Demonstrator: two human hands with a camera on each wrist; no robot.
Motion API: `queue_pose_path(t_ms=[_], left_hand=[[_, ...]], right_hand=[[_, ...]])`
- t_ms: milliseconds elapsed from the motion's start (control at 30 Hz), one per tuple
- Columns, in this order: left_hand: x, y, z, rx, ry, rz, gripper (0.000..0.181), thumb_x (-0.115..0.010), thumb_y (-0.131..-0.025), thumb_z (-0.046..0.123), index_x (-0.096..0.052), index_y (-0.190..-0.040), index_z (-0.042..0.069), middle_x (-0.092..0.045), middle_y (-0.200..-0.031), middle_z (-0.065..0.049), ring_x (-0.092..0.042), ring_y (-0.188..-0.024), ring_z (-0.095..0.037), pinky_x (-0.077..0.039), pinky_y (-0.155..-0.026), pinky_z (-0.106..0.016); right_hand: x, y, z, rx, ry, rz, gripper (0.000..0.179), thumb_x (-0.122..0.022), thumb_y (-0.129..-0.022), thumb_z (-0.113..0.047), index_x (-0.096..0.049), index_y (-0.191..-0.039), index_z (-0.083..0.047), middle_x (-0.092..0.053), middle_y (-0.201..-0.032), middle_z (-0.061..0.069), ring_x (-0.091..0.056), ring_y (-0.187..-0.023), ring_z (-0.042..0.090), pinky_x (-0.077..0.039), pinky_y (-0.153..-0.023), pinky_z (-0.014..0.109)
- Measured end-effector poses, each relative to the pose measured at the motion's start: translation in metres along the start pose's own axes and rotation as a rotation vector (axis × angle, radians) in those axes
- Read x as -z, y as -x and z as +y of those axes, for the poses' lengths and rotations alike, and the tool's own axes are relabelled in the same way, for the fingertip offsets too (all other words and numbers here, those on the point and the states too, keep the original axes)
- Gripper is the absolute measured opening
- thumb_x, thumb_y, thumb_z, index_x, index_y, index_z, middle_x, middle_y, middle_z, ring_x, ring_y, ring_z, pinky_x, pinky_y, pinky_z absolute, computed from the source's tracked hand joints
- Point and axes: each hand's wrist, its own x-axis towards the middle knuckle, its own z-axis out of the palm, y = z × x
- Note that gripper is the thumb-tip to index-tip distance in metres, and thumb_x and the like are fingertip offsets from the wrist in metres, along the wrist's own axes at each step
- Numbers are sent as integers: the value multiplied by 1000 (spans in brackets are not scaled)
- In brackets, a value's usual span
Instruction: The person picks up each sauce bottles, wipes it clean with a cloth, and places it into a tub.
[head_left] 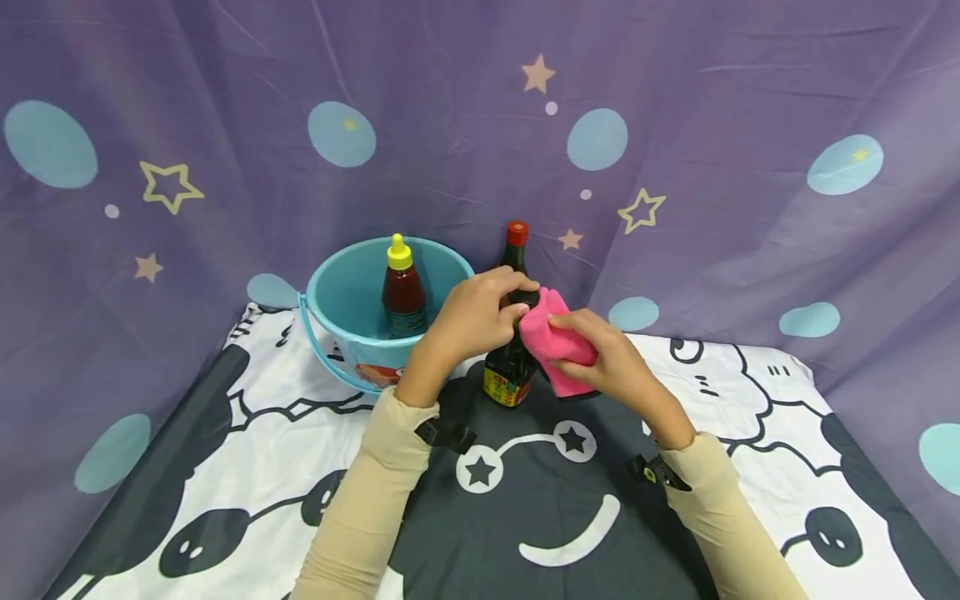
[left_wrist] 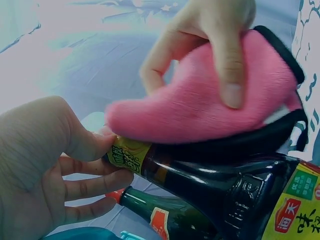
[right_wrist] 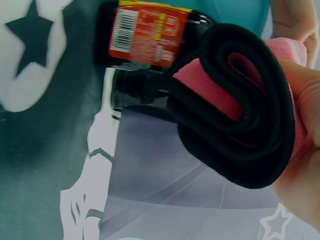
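Note:
My left hand pinches the top of a dark soy sauce bottle by its neck, which has a yellow label in the left wrist view. The bottle stands upright on the cloth-covered table. In my right hand is a folded pink cloth with black edging, gripped between thumb and fingers. The cloth lies against the bottle's neck, beside my left fingertips. In the right wrist view, the cloth's rolled black edge faces the camera, and the bottle's red back label shows.
A blue bucket stands left of the bottle, holding a red-brown sauce bottle with a yellow cap. Just behind the soy sauce stands a green glass bottle with a red cap. A purple curtain hangs behind.

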Motion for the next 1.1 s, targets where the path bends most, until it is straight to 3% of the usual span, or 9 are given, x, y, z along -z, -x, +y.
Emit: queue_pose_path(t_ms=[267, 500, 867, 1100], left_hand=[[1, -1, 1, 16, -4, -12, 30, -67, -97, 14, -71, -127, 17, -70, -119, -1, -61, -84, -18, -52, -76, -34], [1, -2, 1, 19, -10, -22, 30, -66, -98, 15, -71, -128, 17, -69, -119, -1, -61, -84, -18, -52, -76, -34], [1, -2, -1, 14, -13, -17, 30, -66, -98, 14, -70, -128, 14, -69, -118, -2, -63, -85, -19, -53, -77, -35], [0, -1, -1, 14, -9, -27, 30, -66, -98, 14, -70, -129, 13, -69, -120, -2, -63, -85, -20, -53, -78, -36]], right_hand=[[-4, 9, 2, -90, 41, -91, 55, -87, -77, -5, -67, -127, -11, -67, -114, 10, -64, -90, 23, -56, -74, 40], [-5, 14, 4, -109, 56, -144, 54, -88, -78, -9, -67, -127, -12, -67, -114, 9, -64, -88, 21, -56, -75, 40], [-6, 15, 9, -125, 50, -189, 51, -87, -78, -8, -67, -125, -12, -67, -123, 13, -66, -98, 27, -57, -82, 46], [-8, 19, 12, -149, 55, -225, 53, -86, -78, -7, -66, -127, -13, -67, -117, 12, -64, -93, 25, -57, -78, 43]])
